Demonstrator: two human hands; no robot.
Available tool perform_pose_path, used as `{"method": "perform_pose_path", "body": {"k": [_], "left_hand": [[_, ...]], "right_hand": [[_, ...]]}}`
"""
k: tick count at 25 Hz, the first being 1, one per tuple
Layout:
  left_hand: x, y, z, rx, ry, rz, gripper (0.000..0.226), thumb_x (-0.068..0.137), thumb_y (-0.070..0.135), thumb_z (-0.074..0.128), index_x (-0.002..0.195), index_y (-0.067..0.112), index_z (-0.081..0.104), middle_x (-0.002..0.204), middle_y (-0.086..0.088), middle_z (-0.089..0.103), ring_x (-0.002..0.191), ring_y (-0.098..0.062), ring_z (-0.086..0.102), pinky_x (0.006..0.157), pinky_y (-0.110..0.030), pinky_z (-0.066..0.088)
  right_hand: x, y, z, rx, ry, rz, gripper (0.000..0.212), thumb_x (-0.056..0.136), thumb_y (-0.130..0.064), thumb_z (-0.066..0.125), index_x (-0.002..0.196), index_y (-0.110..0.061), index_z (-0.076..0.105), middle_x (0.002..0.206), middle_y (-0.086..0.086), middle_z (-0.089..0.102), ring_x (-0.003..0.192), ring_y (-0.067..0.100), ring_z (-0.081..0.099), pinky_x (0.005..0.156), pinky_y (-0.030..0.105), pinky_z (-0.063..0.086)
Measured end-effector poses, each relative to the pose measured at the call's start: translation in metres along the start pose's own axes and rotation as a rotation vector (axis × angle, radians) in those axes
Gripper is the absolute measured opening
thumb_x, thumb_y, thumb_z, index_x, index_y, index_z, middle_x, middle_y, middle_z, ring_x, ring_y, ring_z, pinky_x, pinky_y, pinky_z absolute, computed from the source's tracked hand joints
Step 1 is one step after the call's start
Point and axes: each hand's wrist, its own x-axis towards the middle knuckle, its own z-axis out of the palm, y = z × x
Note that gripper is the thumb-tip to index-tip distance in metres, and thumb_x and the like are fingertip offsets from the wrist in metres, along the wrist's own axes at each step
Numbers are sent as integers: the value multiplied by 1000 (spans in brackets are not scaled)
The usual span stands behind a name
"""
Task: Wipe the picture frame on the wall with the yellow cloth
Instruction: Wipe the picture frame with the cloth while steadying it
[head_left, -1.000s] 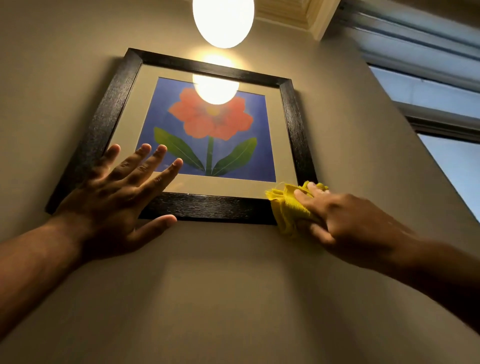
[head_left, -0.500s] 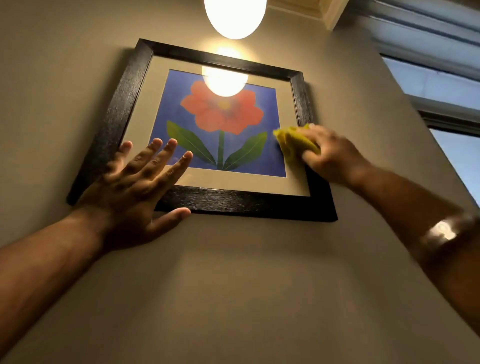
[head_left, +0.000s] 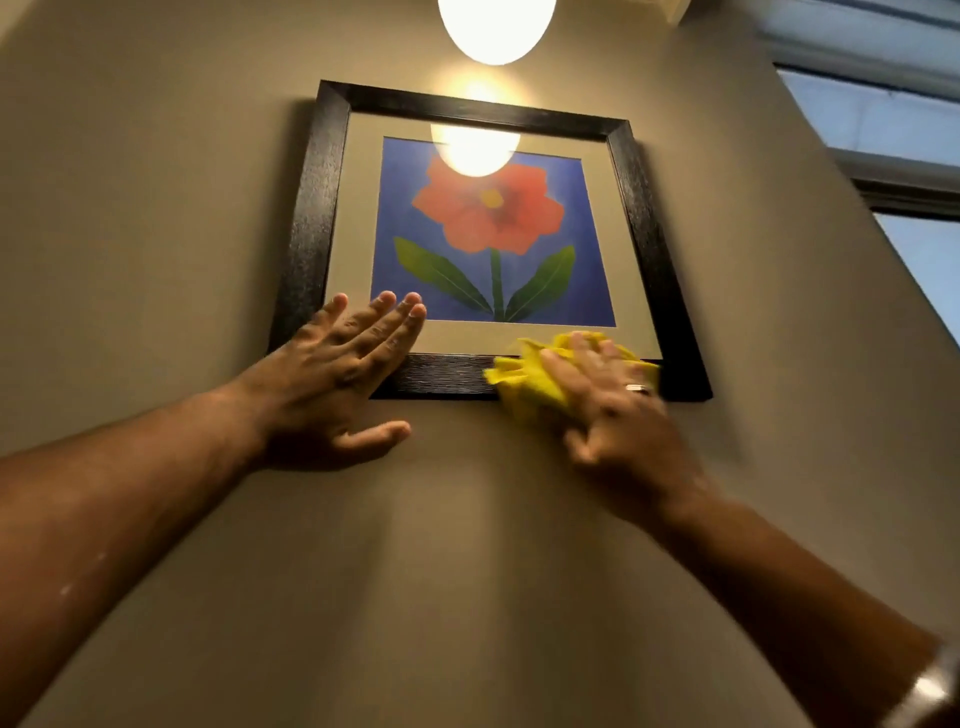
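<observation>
The picture frame (head_left: 311, 218) hangs on the wall (head_left: 156, 208) beneath a lamp (head_left: 493, 26). At its lower left corner the left hand (head_left: 332, 384) lies flat and released, bracing it. At its lower right, the right hand (head_left: 618, 415) presses the bunched yellow cloth (head_left: 524, 384) onto the bottom rail, mid-wipe; next likely a sweep along that rail.

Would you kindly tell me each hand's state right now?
Left hand: open, flat against picture frame.
Right hand: holding yellow cloth.
</observation>
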Motion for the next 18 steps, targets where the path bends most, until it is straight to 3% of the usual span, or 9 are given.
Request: {"method": "perform_pose_path", "body": {"k": [3, 4, 6, 9, 11, 13, 16, 18], "left_hand": [[-24, -17, -2, 84, -17, -70, 107, 80, 83, 10, 154, 7, 5, 163, -14, 4, 151, -31, 7, 123, -53, 15], [-27, -15, 1, 55, -7, -101, 109, 78, 85, 11, 154, 7, 6, 163, -14, 2, 152, -30, 4, 124, -50, 14], [-27, -10, 8, -14, 29, -136, 113, 75, 87, 17, 155, 7, 4, 164, -14, -2, 152, -29, -1, 125, -47, 12], [-27, -12, 15, -68, 74, -127, 116, 74, 87, 23, 155, 6, 3, 164, -14, -3, 152, -29, -3, 125, -47, 12], [-30, -17, 15, -51, 72, -116, 118, 74, 87, 25, 154, 5, 3, 164, -16, -3, 153, -29, -3, 125, -47, 12], [-30, -16, 14, -30, 68, -106, 120, 72, 89, 23, 154, 4, 3, 164, -17, -3, 152, -29, -3, 125, -45, 9], [-29, -12, 11, -48, 77, -127, 123, 70, 90, 24, 154, 3, 3, 164, -17, -4, 152, -28, -6, 126, -42, 5], [-28, -11, 11, -67, 100, -143, 123, 69, 89, 25, 154, 3, 3, 164, -18, -4, 152, -28, -7, 125, -40, 2]], "right_hand": [[-4, 29, -13, -2, 100, 411, 69, 80, -33, 42, 147, -29, 25, 161, 8, 15, 147, 32, 9, 120, 46, 12], [0, 21, -12, -13, 138, 462, 67, 81, -32, 43, 146, -26, 28, 160, 10, 17, 147, 35, 11, 120, 47, 12], [15, -26, 4, 2, 136, 341, 67, 80, -33, 47, 145, -26, 31, 159, 11, 20, 146, 37, 12, 119, 47, 10], [21, -99, 36, 21, 71, -119, 61, 84, -47, 43, 143, -33, 33, 158, 7, 23, 147, 31, 13, 119, 45, 7], [20, -94, 32, -22, 76, -192, 61, 85, -52, 40, 143, -35, 32, 158, 5, 26, 147, 28, 18, 119, 45, 14], [14, -47, 20, -71, 104, 25, 65, 81, -42, 48, 143, -35, 32, 158, 4, 26, 145, 28, 21, 118, 47, 22], [2, 9, -9, -67, 186, 463, 69, 75, -34, 41, 143, -24, 36, 156, 13, 28, 142, 38, 23, 116, 51, 22], [14, -12, -3, -78, 215, 468, 65, 74, -32, 41, 138, -22, 43, 154, 15, 31, 140, 40, 25, 116, 50, 22]]}}
